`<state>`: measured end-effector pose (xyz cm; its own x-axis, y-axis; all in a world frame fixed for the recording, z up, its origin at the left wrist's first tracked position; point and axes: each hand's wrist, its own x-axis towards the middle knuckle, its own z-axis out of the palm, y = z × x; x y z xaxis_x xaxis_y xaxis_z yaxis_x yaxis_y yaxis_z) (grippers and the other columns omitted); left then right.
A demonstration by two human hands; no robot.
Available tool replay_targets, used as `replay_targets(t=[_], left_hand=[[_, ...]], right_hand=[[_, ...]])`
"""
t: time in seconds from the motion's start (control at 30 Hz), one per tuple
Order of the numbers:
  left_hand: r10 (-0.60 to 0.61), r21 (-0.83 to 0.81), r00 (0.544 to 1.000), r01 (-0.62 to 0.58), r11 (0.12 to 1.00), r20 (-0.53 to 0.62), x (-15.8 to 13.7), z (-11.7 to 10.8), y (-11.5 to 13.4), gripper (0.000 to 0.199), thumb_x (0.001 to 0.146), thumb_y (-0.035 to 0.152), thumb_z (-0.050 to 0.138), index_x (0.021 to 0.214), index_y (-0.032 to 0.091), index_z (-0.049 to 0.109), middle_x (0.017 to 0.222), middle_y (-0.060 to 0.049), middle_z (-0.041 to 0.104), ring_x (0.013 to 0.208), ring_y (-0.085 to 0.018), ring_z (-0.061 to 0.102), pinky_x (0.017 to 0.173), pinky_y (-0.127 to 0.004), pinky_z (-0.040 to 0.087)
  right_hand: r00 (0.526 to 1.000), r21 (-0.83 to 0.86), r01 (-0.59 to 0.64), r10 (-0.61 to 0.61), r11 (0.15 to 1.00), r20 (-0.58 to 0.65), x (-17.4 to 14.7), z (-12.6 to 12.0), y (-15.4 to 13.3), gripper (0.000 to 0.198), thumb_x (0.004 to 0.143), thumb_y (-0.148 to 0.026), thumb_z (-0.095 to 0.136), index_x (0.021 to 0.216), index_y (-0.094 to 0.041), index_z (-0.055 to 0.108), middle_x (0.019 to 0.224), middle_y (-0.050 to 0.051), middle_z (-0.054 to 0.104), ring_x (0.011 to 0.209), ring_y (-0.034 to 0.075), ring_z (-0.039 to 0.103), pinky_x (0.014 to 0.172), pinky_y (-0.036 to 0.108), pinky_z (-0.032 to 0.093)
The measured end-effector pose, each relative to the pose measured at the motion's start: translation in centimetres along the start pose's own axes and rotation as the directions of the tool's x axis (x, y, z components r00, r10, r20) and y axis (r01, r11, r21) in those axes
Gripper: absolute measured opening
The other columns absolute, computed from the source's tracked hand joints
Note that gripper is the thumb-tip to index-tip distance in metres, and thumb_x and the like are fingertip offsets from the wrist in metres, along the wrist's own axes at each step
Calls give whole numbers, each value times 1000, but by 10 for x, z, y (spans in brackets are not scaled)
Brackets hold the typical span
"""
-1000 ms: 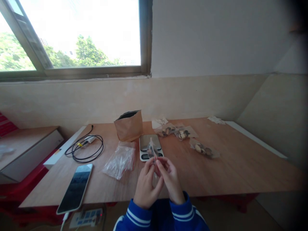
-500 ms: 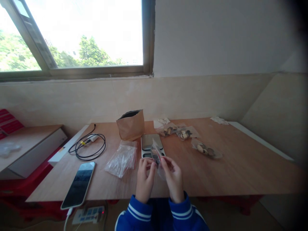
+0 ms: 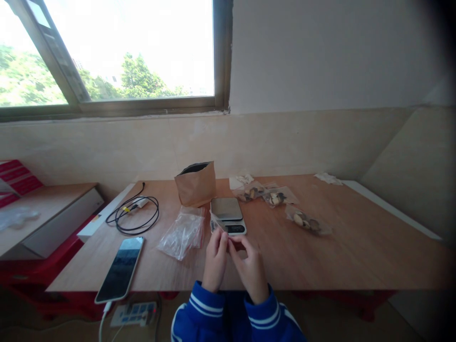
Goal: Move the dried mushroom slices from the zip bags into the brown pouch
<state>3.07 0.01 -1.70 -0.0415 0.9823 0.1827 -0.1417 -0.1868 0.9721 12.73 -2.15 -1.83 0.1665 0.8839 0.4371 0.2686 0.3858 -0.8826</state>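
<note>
Between my two hands is a clear zip bag point(image 3: 217, 222), its upper part tilted to the left in front of the scale. My left hand point(image 3: 215, 256) pinches it, fingers pressed together. The fingertips of my right hand point(image 3: 248, 263) meet those of the left and pinch the bag too; what is inside it is hidden. Just beyond my hands stands a small kitchen scale point(image 3: 227, 209) with a metal plate and a dark display. A pile of clear zip bags point(image 3: 183, 232) lies to the left of my hands.
An open brown paper pouch point(image 3: 195, 185) stands behind the scale. Filled clear bags with pale and dark slices point(image 3: 307, 222) lie to the right. A phone point(image 3: 121, 268) on a charging cable and a coiled black cable point(image 3: 133, 216) are on the left.
The bag has turned and now leans left instead of hanging upright between my fingers. My hands have come closer together, fingertips touching. The view has shifted slightly.
</note>
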Motion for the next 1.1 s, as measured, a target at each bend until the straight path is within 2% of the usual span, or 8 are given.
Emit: replay_targets(t=[0.13,0.27,0.47,0.63,0.73,0.9,1.0,1.1], left_hand=[[74,112,992,-86,990,107,1,1,5,30,88,44,54,89,16,64,89,-5,61,90,-19,54,86,-28,41],[87,187,980,-121,975,177,3,-4,10,32,88,45,53,80,16,63,83,-4,57,85,-18,51,82,-27,41],[62,222,950,-134,966,306,1,-14,17,31,91,42,49,81,16,64,87,-5,56,86,-19,52,83,-28,41],[62,210,942,-138,968,331,-5,-14,23,30,90,41,51,75,16,62,84,-4,56,81,-17,50,79,-26,39],[82,216,941,-159,963,328,-7,-12,26,29,91,39,50,76,17,61,83,-4,55,80,-17,49,77,-26,38],[81,270,966,-149,951,247,-9,-12,20,32,92,41,47,75,16,58,77,-2,52,74,-15,46,71,-25,37],[69,304,978,-128,944,196,-11,-13,16,33,93,42,44,76,16,56,76,-1,52,73,-14,46,69,-25,37],[56,307,982,-111,945,180,-11,-14,14,32,94,41,43,78,16,55,75,-1,50,72,-13,46,68,-24,37]], right_hand=[[999,-124,23,-26,992,-26,0,-4,0,20,89,-36,53,84,-20,65,80,5,70,72,17,65,67,27,50],[996,-208,54,-67,977,-55,1,-5,3,19,88,-34,52,79,-21,63,73,3,68,67,16,62,64,25,48],[991,-265,89,-60,960,117,0,-6,7,22,87,-29,47,73,-21,62,63,1,63,58,16,59,57,24,43],[987,-86,49,-35,995,159,-2,-6,10,25,89,-30,46,82,-19,67,70,4,69,66,20,65,59,26,48],[995,72,-28,21,997,93,-4,-1,18,29,89,-35,47,95,-19,70,92,9,74,86,24,69,76,32,54],[972,236,-236,233,943,42,-10,13,35,40,86,-48,53,107,-18,70,114,12,69,112,28,62,99,43,48],[954,281,-297,293,913,57,-10,17,39,45,84,-52,55,109,-17,69,118,13,67,116,29,59,104,46,44],[960,323,-280,258,904,111,-8,18,36,42,86,-52,52,102,-19,69,108,11,71,109,28,63,98,42,48]])
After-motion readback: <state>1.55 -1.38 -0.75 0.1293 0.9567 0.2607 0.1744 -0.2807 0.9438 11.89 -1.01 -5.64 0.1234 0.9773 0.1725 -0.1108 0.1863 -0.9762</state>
